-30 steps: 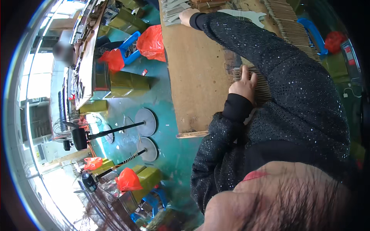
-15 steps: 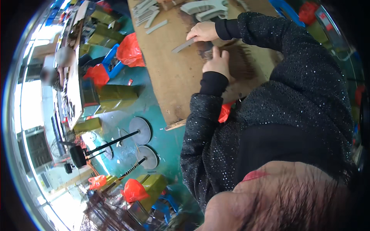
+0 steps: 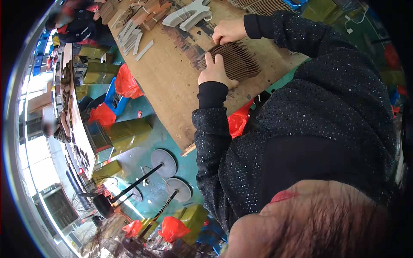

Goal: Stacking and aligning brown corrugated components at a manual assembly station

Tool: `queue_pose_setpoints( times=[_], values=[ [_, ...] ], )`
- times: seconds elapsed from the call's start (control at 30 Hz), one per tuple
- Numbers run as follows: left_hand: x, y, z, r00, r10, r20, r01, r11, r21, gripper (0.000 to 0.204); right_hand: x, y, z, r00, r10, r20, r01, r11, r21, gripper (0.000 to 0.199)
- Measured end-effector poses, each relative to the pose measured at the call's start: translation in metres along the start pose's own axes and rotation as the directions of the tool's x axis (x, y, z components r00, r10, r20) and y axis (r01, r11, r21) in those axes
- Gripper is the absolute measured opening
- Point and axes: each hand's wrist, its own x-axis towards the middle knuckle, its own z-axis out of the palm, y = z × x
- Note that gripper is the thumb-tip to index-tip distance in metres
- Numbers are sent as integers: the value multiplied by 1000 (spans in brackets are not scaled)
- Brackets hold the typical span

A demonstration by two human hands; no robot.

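A row of thin brown strips point(image 3: 243, 62) stands closely packed on the brown work table point(image 3: 167, 92). My left hand point(image 3: 215, 74) rests against the row's left end with its fingers spread, two of them pointing away from me and the thumb out to the right. At the row's far left corner, the fingers of my right hand point(image 3: 229, 32) are bent together on the end of a brown strip. Their tips are partly hidden. Beyond my hands lie bundled pale curved pieces point(image 3: 187, 15).
Loose pale strips point(image 3: 131, 39) and brown bundles point(image 3: 150, 15) lie on the far left of the table. More brown strips point(image 3: 258, 5) line the far edge. Left on the floor are red bags point(image 3: 128, 81), a blue crate point(image 3: 115, 98) and round-based stands point(image 3: 163, 162). Other people sit farther off.
The pale strip that was in my right hand is no longer seen there. My right hand has come down to the row's corner, and my left hand lies along its left end. The view has shifted.
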Motion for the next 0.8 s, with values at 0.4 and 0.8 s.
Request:
queue_pose_setpoints(
  times=[0.4,0.8],
  values=[
    [2,3,-5,1000,-19,16,19,1000,12,86,12,8,-3,959,-52,279,42,998,41,24],
    [2,11,-26,989,123,-84,-80,911,404,96,16,-5,-4,926,-68,371,66,998,18,27]
  ],
)
